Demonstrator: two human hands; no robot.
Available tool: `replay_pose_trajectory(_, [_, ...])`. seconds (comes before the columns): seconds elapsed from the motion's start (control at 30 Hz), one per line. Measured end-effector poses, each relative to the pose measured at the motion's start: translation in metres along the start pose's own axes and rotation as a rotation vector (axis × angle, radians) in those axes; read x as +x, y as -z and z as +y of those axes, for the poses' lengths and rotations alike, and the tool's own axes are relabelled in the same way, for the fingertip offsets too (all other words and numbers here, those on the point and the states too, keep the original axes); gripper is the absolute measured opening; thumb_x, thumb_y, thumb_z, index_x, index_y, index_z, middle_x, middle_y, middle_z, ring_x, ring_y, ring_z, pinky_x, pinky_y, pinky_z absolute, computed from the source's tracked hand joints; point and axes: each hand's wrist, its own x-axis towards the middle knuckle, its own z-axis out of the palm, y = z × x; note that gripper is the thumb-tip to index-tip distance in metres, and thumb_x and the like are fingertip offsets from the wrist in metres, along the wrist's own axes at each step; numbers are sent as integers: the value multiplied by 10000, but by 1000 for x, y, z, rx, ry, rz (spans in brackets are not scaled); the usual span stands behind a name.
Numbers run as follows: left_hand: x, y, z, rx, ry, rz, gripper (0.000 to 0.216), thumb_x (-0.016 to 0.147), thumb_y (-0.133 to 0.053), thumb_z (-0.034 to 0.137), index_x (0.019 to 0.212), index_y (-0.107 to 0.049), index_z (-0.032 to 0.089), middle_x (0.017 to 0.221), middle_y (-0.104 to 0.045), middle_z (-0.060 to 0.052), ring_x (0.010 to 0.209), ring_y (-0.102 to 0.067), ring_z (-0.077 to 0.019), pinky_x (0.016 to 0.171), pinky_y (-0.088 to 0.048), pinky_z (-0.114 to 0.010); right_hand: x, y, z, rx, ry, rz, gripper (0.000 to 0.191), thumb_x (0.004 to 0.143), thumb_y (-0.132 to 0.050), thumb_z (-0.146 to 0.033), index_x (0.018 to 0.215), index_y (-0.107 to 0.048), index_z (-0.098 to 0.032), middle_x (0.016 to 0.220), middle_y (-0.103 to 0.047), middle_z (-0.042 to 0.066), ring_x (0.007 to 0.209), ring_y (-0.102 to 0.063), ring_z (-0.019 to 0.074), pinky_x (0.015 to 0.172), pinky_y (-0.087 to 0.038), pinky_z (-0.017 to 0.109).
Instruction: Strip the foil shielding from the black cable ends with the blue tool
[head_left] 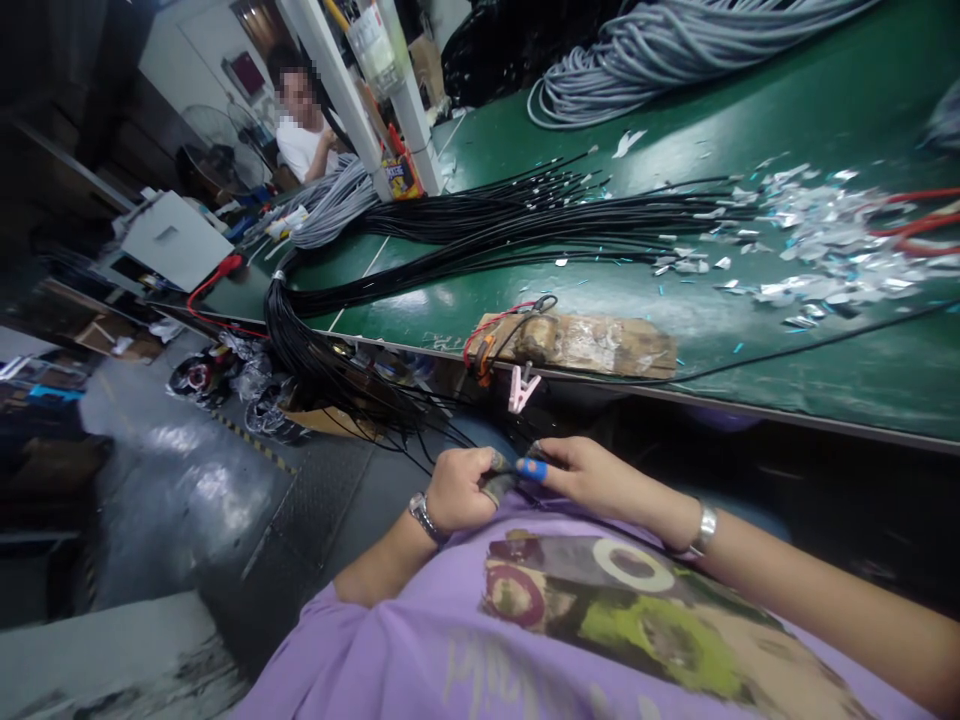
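My left hand [461,487] is closed in a fist just below the table edge, in front of my purple shirt, with taped fingertips pinching a thin black wire [442,430]. My right hand [600,476] meets it from the right, fingers pressed together, a blue tape band on one fingertip, pinching the same wire end. The wire comes from a big bundle of black cables [480,225] that lies across the green table [750,110] and droops over its near edge at the left.
A brown cardboard block [592,343] with red wires and a pink clip [522,388] sits at the table edge. Silver foil scraps [817,240] litter the right side. Grey cable coils [660,50] lie at the back. Another person [304,125] sits far left.
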Motion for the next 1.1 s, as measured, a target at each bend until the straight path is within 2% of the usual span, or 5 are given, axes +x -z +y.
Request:
replay_pose_trajectory(0.3, [3,4,4,-265,85,-43,167,720,-685,321,646,-641,177,612,-619,-31,572,-545,-128,583,-411,-231,6,5,8,2,-66,120,188,694,-497,-293,528,-476,-206,514,-470,-20,518,-418,136,508,-335,271])
replay_pose_trajectory(0.43, [4,6,0,-647,330,-51,401,627,-742,523,652,-598,149,508,-554,7,440,-476,-85,463,-394,-205,-3,9,7,25,175,153,181,777,-512,-348,758,-604,-193,722,-618,35,675,-546,188,644,-455,312])
replay_pose_trajectory(0.57, [2,5,-5,-799,471,-97,524,535,-764,607,659,-572,135,422,-495,42,339,-391,-49,369,-319,-174,-8,5,-4,-177,455,97,392,666,-530,-91,1023,-611,-229,1027,-629,71,889,-587,210,777,-471,315])
replay_pose_trajectory(0.8, [2,7,-11,-860,471,-223,513,500,-807,554,617,-551,125,443,-510,42,360,-419,-46,394,-351,-171,-1,2,-3,-358,600,-57,303,627,-432,-6,825,-581,-181,825,-585,47,711,-527,153,638,-423,257])
replay_pose_trajectory(1.1, [22,17,-3,-796,354,-329,447,442,-849,493,553,-648,110,546,-596,-18,525,-511,-99,560,-443,-233,9,9,-8,239,121,-428,182,685,-641,-298,628,-544,-155,591,-468,-39,561,-401,99,537,-330,233])
